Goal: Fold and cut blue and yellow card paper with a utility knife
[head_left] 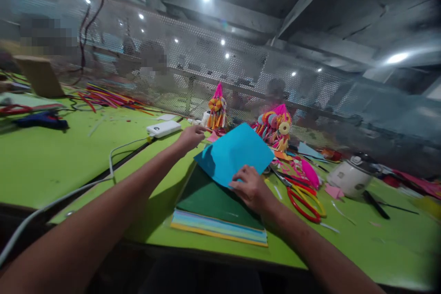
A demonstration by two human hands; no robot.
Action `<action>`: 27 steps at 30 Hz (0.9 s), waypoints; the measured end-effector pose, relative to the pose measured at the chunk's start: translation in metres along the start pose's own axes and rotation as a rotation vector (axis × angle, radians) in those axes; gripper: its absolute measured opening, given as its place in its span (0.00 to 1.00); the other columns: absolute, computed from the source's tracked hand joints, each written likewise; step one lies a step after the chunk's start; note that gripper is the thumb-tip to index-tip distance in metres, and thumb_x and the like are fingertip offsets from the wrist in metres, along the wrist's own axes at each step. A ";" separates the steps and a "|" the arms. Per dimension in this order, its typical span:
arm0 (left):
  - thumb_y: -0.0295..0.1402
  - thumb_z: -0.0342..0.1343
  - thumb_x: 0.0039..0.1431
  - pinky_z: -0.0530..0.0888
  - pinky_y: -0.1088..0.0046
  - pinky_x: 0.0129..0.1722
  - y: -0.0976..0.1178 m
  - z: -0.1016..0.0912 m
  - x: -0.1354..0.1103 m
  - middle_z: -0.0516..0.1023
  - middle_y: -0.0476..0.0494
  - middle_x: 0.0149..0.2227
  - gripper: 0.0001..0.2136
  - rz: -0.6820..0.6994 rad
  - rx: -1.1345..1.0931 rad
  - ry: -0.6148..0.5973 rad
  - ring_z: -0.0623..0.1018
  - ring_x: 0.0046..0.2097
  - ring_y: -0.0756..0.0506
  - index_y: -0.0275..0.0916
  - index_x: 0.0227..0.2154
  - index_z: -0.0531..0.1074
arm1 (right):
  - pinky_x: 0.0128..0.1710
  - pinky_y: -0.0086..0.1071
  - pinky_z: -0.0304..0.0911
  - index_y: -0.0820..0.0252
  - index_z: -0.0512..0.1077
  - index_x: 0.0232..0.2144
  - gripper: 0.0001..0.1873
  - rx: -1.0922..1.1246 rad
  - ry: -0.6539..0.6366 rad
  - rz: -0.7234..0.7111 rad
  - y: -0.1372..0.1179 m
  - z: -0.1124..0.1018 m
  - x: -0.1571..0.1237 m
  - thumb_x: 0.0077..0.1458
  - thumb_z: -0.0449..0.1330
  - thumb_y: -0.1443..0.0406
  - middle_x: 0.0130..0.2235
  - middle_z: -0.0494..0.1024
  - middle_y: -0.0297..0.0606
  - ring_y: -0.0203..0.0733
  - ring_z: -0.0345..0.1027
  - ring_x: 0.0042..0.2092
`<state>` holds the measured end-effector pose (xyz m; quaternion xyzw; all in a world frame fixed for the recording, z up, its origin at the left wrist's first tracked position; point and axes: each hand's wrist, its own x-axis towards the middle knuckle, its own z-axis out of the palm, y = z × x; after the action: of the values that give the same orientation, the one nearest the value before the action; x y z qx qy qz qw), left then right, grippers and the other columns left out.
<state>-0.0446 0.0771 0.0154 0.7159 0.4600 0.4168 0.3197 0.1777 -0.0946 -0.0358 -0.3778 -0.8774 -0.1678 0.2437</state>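
Observation:
A light blue paper sheet (234,152) is lifted off a stack of coloured paper (220,220) whose top sheet is dark green. My right hand (252,188) pinches the blue sheet's near edge, fingers closed on it. My left hand (191,137) reaches farther out, by the sheet's far left corner, near a small pink scrap (212,137); its fingers are curled and I cannot see what they touch.
Red and yellow scissors (305,200) lie right of the stack. Two tasselled paper ornaments (217,111) (275,126) stand behind. A white power bank (163,128) with a cable is on the left, a white pot (349,177) on the right, and a mesh screen (206,69) at the back.

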 end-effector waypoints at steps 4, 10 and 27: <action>0.42 0.56 0.49 0.73 0.68 0.38 -0.017 0.015 -0.004 0.81 0.40 0.35 0.16 0.026 0.197 -0.187 0.79 0.38 0.40 0.36 0.35 0.79 | 0.39 0.40 0.53 0.59 0.74 0.38 0.07 -0.017 -0.020 -0.005 -0.010 -0.006 -0.008 0.62 0.55 0.68 0.37 0.76 0.41 0.44 0.61 0.42; 0.41 0.52 0.57 0.68 0.68 0.53 -0.014 0.025 -0.032 0.76 0.38 0.52 0.19 0.466 0.477 -0.382 0.75 0.52 0.40 0.36 0.46 0.76 | 0.41 0.38 0.58 0.60 0.72 0.39 0.06 0.077 -0.078 -0.062 -0.026 -0.003 -0.008 0.62 0.56 0.66 0.37 0.76 0.42 0.43 0.63 0.42; 0.34 0.55 0.56 0.71 0.72 0.45 -0.003 0.020 -0.038 0.82 0.45 0.43 0.11 0.391 0.246 -0.781 0.79 0.43 0.46 0.42 0.40 0.79 | 0.39 0.35 0.63 0.61 0.74 0.38 0.10 0.532 -0.245 0.307 0.000 -0.024 -0.009 0.60 0.53 0.67 0.36 0.76 0.39 0.41 0.66 0.37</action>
<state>-0.0368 0.0413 -0.0077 0.9255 0.2073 0.1105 0.2971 0.1903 -0.1113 -0.0209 -0.4460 -0.8460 0.1527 0.2491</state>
